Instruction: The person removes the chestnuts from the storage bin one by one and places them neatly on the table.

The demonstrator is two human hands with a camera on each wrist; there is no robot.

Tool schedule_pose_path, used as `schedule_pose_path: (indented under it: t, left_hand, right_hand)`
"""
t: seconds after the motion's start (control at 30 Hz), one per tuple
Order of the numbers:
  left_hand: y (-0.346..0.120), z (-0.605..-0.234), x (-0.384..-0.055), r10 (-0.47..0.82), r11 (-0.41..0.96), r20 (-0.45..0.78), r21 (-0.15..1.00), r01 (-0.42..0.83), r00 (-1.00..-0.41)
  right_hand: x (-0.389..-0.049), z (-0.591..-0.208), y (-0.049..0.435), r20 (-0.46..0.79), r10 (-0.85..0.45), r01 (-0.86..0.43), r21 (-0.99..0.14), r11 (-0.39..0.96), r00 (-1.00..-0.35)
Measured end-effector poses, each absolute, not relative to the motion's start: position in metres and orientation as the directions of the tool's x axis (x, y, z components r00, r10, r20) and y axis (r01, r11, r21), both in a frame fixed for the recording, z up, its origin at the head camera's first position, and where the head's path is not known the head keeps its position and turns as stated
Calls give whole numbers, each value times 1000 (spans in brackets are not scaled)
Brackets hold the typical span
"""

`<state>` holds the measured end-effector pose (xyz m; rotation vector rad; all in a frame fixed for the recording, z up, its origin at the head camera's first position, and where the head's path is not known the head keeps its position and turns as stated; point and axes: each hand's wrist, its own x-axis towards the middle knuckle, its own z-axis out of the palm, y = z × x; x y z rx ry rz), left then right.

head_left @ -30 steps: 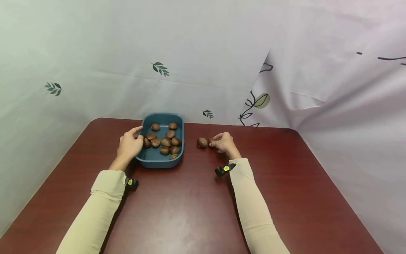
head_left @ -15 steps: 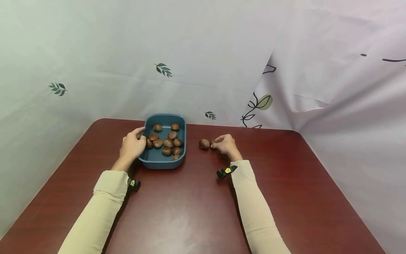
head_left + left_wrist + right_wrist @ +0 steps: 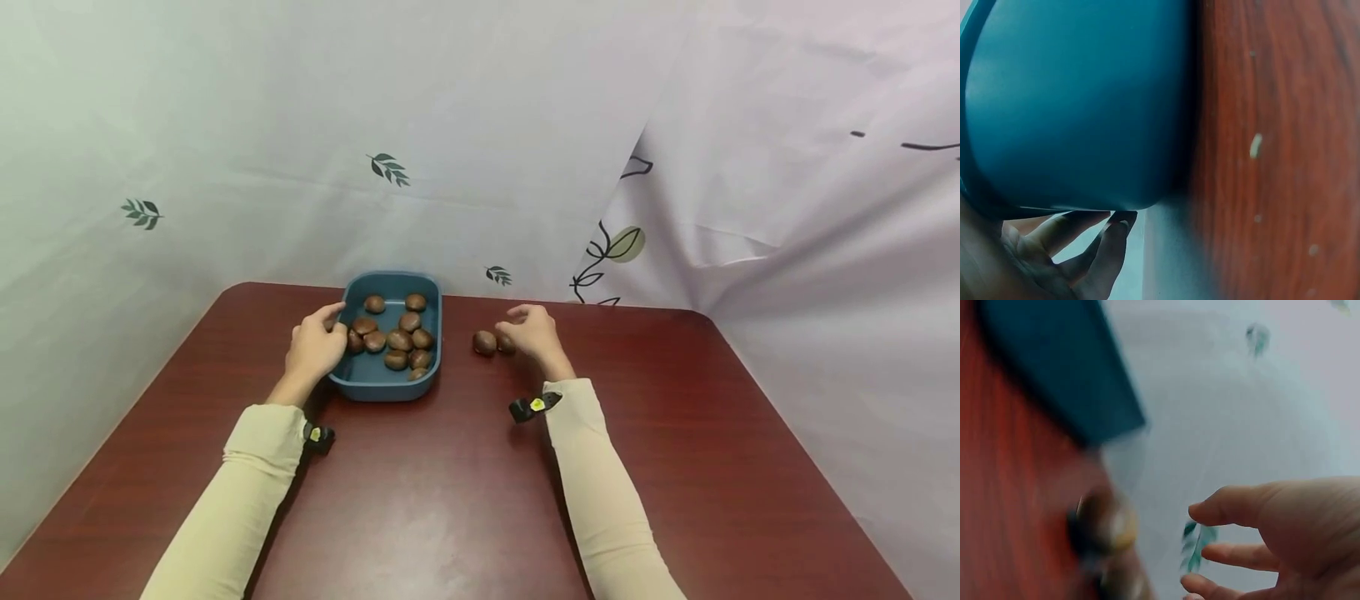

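While the left hand (image 3: 315, 346) grips the blue bin (image 3: 384, 392) at its left wall, the right hand (image 3: 536, 333), fingers parted and holding nothing, hovers near two chestnuts (image 3: 484, 342) on the worktop (image 3: 420, 483); being rounded, they could roll if nudged off-centre.

Soft light, right-wrist blur, table (image 3: 405, 525) glare

The bin (image 3: 384, 391) looks smooth plastic, the table (image 3: 427, 492) glossy wood.

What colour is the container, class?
The container is dull blue, seen best in the head view.
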<state>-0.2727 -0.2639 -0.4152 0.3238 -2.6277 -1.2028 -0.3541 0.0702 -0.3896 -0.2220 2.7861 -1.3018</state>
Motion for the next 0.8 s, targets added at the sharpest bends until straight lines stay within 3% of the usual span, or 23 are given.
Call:
schedule_pose_path:
  t: [0.4, 0.8]
  left_hand:
    - [-264, -415, -272, -288, 627, 107, 772, -103, -952]
    - [-266, -416, -270, -288, 628, 102, 771, -108, -952]
  right_hand:
    - [-318, -352, -6, 87, -348, -291, -752, 591, -933]
    - [-302, -366, -64, 16, -463, -338, -707, 622, -886]
